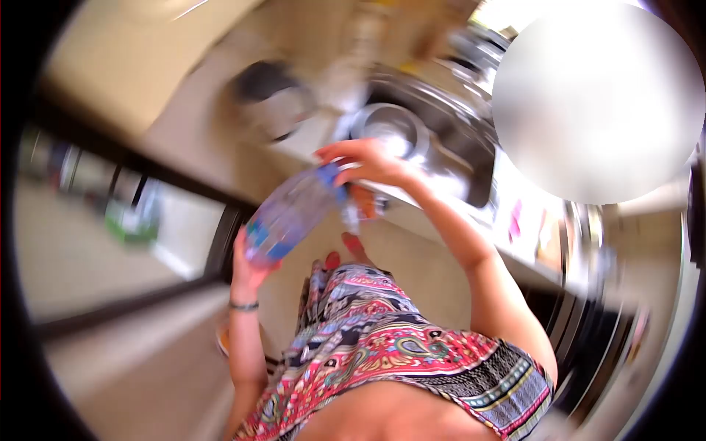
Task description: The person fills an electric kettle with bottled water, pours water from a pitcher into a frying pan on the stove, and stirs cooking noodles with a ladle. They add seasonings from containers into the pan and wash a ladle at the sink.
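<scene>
A large clear plastic bottle [294, 207] with blue at both ends is held aslant in front of my body. My left hand [251, 263] is wrapped round its lower end, with a dark band on the wrist. At the upper end, my right hand [371, 163] has its fingers curled over the blue part. Motion blur hides whether that part is a cap. Just beyond my right hand, a round metal bowl [391, 123] sits in the steel sink [471, 173].
A dark-topped white object [272, 103] stands on the counter left of the sink. An orange item [364, 200] shows by the counter front. A dark-framed glass door [132, 294] is at the left. A pale round blur covers the upper right.
</scene>
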`<state>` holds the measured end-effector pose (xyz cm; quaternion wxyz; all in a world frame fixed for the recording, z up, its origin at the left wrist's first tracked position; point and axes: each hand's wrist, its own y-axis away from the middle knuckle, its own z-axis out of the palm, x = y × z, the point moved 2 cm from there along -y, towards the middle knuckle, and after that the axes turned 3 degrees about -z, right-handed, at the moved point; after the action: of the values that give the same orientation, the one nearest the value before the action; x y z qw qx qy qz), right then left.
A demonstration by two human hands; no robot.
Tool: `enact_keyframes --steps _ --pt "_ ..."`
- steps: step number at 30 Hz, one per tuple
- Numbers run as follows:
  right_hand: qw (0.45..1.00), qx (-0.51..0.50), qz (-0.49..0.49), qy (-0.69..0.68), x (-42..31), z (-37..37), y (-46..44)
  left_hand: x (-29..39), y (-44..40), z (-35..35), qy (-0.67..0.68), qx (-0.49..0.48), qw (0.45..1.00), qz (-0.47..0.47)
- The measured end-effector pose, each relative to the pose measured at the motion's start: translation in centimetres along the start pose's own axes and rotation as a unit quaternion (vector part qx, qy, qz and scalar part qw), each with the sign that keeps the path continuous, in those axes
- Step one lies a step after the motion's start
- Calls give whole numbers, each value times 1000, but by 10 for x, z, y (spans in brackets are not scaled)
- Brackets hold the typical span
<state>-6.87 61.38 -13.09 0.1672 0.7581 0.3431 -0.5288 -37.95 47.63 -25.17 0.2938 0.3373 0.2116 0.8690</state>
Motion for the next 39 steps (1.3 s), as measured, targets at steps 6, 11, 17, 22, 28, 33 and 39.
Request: enact_keyframes --steps 6,11,17,22,28,33,39 --pt "937 307 38 160 25 12 132 -18 -90 60 -151 -64 969 -183" --pt "743 562 242 272 35 76 256 -49 -139 140 -399 -220 881 -126" --pt "459 776 412 -131 76 211 344 -134 -177 250 -571 -541 613 71" --pt "266 824 327 -380 46 291 373 -241 -181 315 -556 -705 438 34" --pt "95 906 309 -273 19 347 442 -381 -198 317 -608 -743 277 37" --pt "-85 728 680 38 24 424 509 -429 -202 309 -632 -710 301 -76" --pt "-181 675 715 7 30 505 617 -499 -223 338 -672 -704 221 -63"
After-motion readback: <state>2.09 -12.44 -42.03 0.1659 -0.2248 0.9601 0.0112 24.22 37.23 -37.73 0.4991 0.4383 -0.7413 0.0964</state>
